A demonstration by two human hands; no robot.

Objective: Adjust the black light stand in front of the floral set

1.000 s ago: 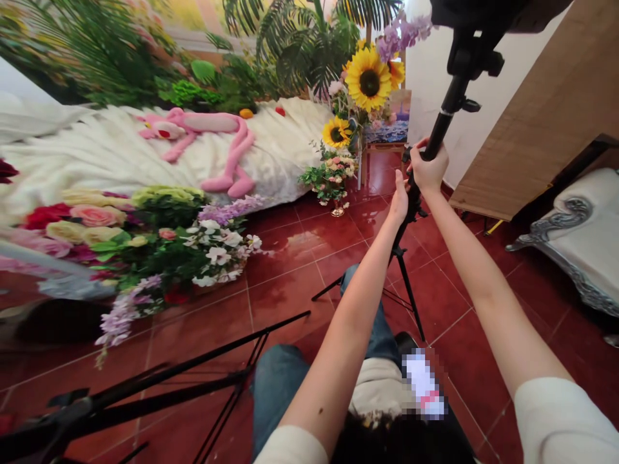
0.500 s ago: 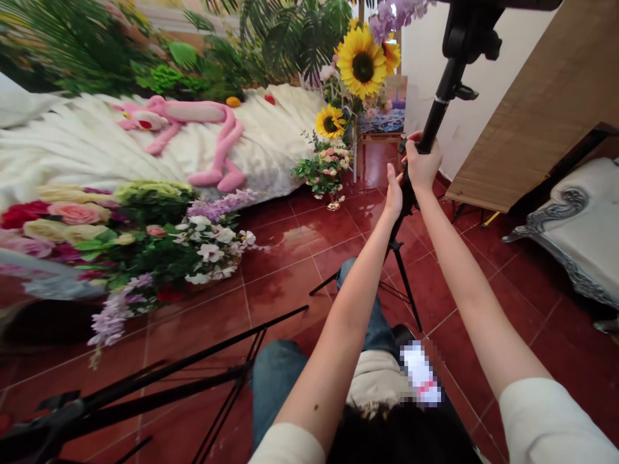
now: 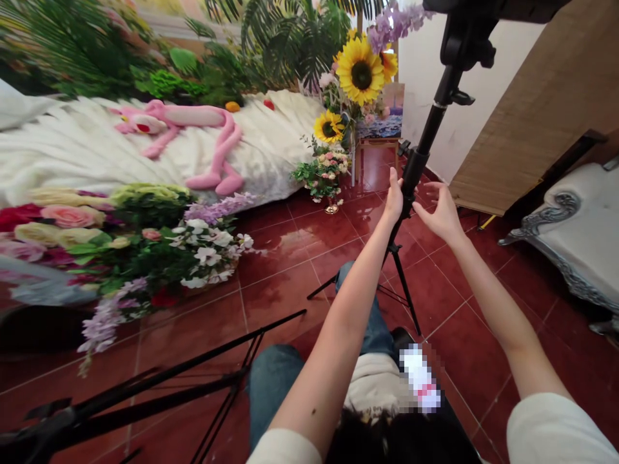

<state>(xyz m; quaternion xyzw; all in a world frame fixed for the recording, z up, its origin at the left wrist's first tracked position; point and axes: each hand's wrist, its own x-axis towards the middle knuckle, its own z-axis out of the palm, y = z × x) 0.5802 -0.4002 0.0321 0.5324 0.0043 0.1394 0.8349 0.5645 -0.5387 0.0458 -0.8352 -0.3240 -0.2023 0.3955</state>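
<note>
Tripod (image 3: 416, 169) is standing on the floor (image 3: 271, 283) short of its far edge, the right hand (image 3: 442, 212) now spreading beside the pole (image 3: 431, 129) after letting go, apparently leaving the left hand (image 3: 394, 201), its closure hidden, steadying it.

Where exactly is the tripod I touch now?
In the head view, the black tripod stands right of centre, its pole between your left hand, which touches it, and your open right hand.
</note>
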